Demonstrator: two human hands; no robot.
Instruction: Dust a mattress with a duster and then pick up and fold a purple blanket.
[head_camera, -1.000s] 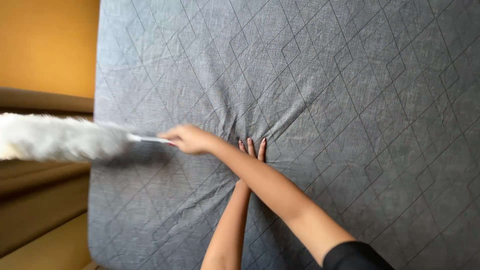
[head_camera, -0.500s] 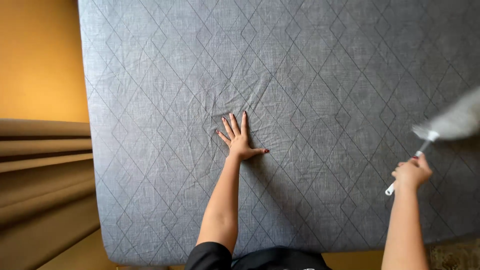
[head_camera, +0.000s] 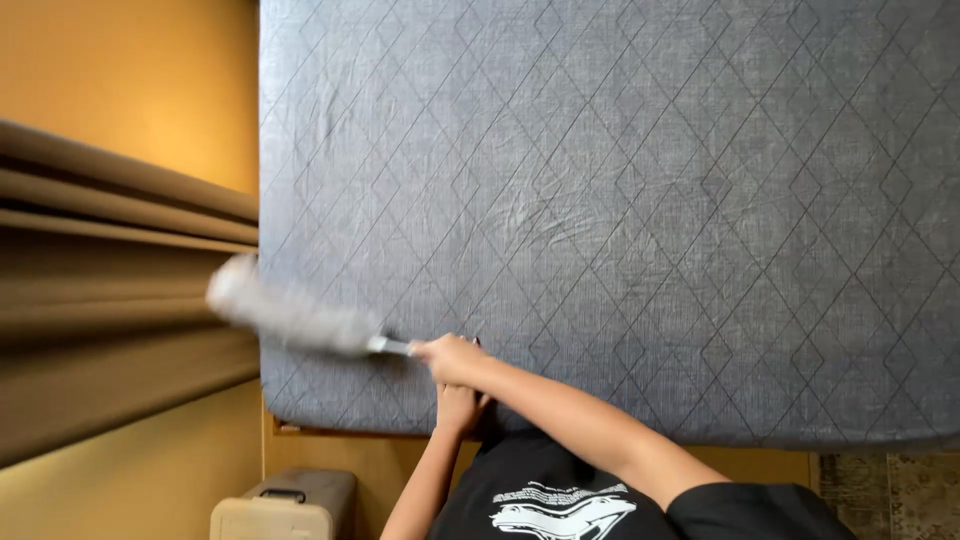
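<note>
A tan case (head_camera: 285, 503) with a dark handle sits at seven o'clock, brown curtain folds (head_camera: 110, 300) at nine, a patterned rug (head_camera: 885, 495) at five.

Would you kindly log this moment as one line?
right hand: grips duster, crossed over left arm | left hand: pressed on grey mattress near its edge | duster head at mattress corner, blurred

Blurred duster head (head_camera: 285, 315), left hand (head_camera: 458, 408) half-hidden
</note>
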